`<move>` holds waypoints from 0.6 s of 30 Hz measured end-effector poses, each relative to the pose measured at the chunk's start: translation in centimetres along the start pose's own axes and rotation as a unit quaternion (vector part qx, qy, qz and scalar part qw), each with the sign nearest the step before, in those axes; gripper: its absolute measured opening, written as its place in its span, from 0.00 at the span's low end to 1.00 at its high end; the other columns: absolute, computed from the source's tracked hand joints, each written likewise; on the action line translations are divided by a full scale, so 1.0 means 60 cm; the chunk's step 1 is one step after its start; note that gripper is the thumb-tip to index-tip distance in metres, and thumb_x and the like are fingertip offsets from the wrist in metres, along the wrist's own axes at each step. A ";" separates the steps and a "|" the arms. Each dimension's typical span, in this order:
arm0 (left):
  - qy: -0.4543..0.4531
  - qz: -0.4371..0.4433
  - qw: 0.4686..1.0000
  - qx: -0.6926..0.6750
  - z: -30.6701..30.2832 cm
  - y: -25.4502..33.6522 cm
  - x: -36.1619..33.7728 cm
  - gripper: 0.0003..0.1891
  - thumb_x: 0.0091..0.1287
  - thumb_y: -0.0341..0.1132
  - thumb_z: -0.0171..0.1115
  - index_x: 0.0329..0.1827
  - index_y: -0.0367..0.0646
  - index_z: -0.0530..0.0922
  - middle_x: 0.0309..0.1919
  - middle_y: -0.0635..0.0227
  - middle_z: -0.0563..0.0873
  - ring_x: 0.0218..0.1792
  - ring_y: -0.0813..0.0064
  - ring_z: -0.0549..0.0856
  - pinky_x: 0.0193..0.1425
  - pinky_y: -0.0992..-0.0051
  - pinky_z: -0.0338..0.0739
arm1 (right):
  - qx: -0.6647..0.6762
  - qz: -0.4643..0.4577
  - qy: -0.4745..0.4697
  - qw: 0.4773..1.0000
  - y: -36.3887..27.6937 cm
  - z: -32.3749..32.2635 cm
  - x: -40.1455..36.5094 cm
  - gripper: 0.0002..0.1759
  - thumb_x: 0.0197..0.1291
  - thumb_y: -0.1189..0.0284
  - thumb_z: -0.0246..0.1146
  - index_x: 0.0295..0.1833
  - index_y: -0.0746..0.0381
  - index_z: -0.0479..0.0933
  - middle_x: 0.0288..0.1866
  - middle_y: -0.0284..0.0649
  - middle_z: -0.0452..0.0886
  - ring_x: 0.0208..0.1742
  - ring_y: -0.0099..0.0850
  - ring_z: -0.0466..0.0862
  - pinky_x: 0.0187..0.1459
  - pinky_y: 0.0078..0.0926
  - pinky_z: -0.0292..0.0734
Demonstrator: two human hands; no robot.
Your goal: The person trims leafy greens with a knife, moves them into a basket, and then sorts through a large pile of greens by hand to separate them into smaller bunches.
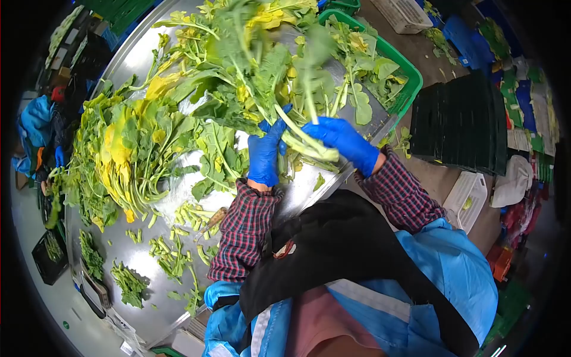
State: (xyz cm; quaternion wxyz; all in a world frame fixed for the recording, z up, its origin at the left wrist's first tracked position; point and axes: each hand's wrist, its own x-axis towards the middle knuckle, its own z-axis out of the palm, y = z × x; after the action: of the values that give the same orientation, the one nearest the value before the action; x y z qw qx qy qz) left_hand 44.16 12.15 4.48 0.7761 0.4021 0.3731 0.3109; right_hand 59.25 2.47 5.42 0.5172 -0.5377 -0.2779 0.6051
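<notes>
My left hand [264, 153], in a blue glove, is wrapped round the stems of a bunch of leafy greens [270, 77]. Its pale stem ends [315, 150] point toward my right side and its leaves spread away from me. Close by, my right hand [345, 140], also gloved in blue, is closed on a single stalk [310, 98] whose leafy top is smeared by motion. Under both hands lie more loose greens on a metal table [303, 193]. A large heap of greens with yellowed leaves [122, 143] lies to the left.
A green crate [410, 77] with leaves stands at the far right of the table. Cut stem pieces [193, 215] and small bunches [129, 284] lie nearer me. Dark stacked crates [458, 122] and a white crate [471, 199] are at right. Another person's blue sleeve [37, 122] shows at left.
</notes>
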 end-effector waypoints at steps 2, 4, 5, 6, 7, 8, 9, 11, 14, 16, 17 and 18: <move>0.008 -0.015 1.000 0.013 -0.013 -0.014 -0.003 0.13 0.60 0.33 0.63 0.46 0.36 0.80 0.32 0.73 0.82 0.21 0.90 0.71 0.21 0.87 0.61 | -0.074 -0.014 -0.020 0.997 0.012 0.024 0.000 0.16 0.60 0.65 0.62 0.47 0.66 0.77 0.39 0.35 0.80 0.40 0.20 0.77 0.44 0.19 0.73; 0.012 -0.028 0.999 0.026 -0.013 -0.011 -0.016 0.10 0.56 0.29 0.66 0.41 0.37 0.81 0.31 0.72 0.82 0.23 0.89 0.74 0.22 0.87 0.63 | -0.163 -0.045 0.006 0.986 0.031 0.042 0.007 0.15 0.56 0.66 0.65 0.44 0.66 0.78 0.36 0.35 0.81 0.38 0.20 0.77 0.42 0.20 0.74; 0.013 -0.028 0.999 0.026 -0.012 -0.014 -0.019 0.10 0.56 0.29 0.66 0.41 0.37 0.81 0.31 0.72 0.82 0.23 0.89 0.74 0.22 0.87 0.63 | -0.163 -0.045 0.006 0.986 0.037 0.044 0.008 0.15 0.56 0.66 0.65 0.44 0.66 0.78 0.36 0.35 0.81 0.38 0.20 0.77 0.42 0.20 0.74; 0.030 -0.009 0.999 0.010 -0.012 -0.017 -0.018 0.10 0.56 0.28 0.66 0.41 0.37 0.81 0.31 0.72 0.82 0.23 0.89 0.74 0.23 0.86 0.63 | -0.189 -0.053 0.067 0.978 0.041 0.044 0.009 0.14 0.57 0.67 0.64 0.43 0.66 0.78 0.35 0.35 0.81 0.38 0.20 0.77 0.42 0.20 0.73; 0.046 0.010 0.999 -0.006 -0.011 -0.016 -0.019 0.10 0.56 0.28 0.66 0.41 0.38 0.81 0.31 0.72 0.83 0.24 0.89 0.74 0.24 0.86 0.64 | -0.213 -0.060 0.127 0.967 0.041 0.045 0.011 0.12 0.57 0.69 0.63 0.42 0.66 0.79 0.34 0.35 0.81 0.38 0.20 0.77 0.41 0.20 0.73; 0.048 -0.008 0.998 0.026 -0.022 -0.009 -0.021 0.10 0.56 0.27 0.65 0.42 0.38 0.80 0.36 0.69 0.84 0.26 0.89 0.74 0.26 0.86 0.65 | -0.036 -0.148 0.128 0.980 0.053 0.035 0.022 0.11 0.60 0.69 0.59 0.41 0.66 0.79 0.33 0.35 0.80 0.36 0.21 0.77 0.41 0.21 0.72; 0.026 0.012 1.000 -0.012 -0.025 -0.006 -0.024 0.14 0.57 0.27 0.64 0.47 0.39 0.78 0.43 0.67 0.84 0.28 0.89 0.74 0.27 0.87 0.65 | 0.046 -0.124 0.175 0.976 0.051 0.014 0.023 0.12 0.62 0.68 0.55 0.40 0.65 0.79 0.30 0.34 0.79 0.34 0.23 0.77 0.42 0.21 0.72; 0.011 0.022 1.000 -0.015 -0.027 -0.014 -0.028 0.19 0.57 0.29 0.63 0.52 0.40 0.74 0.47 0.67 0.83 0.30 0.89 0.74 0.27 0.88 0.65 | 0.062 -0.087 0.188 0.976 0.030 -0.017 0.036 0.14 0.63 0.67 0.53 0.43 0.64 0.79 0.31 0.33 0.78 0.35 0.25 0.77 0.43 0.23 0.74; -0.001 0.048 0.997 -0.063 -0.016 -0.013 -0.034 0.20 0.57 0.30 0.62 0.54 0.40 0.73 0.49 0.66 0.82 0.31 0.89 0.73 0.28 0.89 0.65 | 0.242 -0.038 0.156 0.957 0.040 -0.047 0.048 0.16 0.64 0.64 0.53 0.48 0.64 0.76 0.35 0.33 0.77 0.37 0.26 0.77 0.43 0.28 0.75; 0.001 0.053 0.996 -0.073 -0.015 -0.010 -0.035 0.20 0.57 0.29 0.62 0.54 0.40 0.74 0.48 0.67 0.82 0.31 0.89 0.73 0.29 0.89 0.65 | 0.297 -0.019 0.151 0.943 0.051 -0.050 0.046 0.17 0.65 0.63 0.53 0.51 0.64 0.75 0.37 0.33 0.76 0.38 0.27 0.76 0.43 0.30 0.75; -0.011 0.055 0.996 -0.074 -0.018 -0.009 -0.035 0.21 0.59 0.28 0.61 0.56 0.38 0.72 0.48 0.66 0.81 0.30 0.88 0.73 0.29 0.88 0.66 | 0.351 -0.003 0.150 0.924 0.054 -0.049 0.044 0.19 0.65 0.61 0.53 0.53 0.63 0.73 0.38 0.33 0.76 0.39 0.28 0.76 0.42 0.32 0.76; -0.023 0.058 0.995 -0.074 -0.021 -0.009 -0.033 0.22 0.60 0.27 0.60 0.59 0.37 0.70 0.48 0.66 0.81 0.30 0.88 0.73 0.29 0.88 0.67 | 0.367 -0.024 0.137 0.920 0.059 -0.048 0.045 0.20 0.65 0.59 0.53 0.55 0.63 0.71 0.37 0.32 0.75 0.38 0.29 0.76 0.41 0.34 0.76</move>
State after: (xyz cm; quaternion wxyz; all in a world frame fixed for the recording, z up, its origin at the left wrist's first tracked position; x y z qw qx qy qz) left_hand 42.17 10.80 4.19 0.7930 0.3715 0.3070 0.3726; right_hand 61.11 3.25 0.52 0.7254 -0.3809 0.0243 0.5729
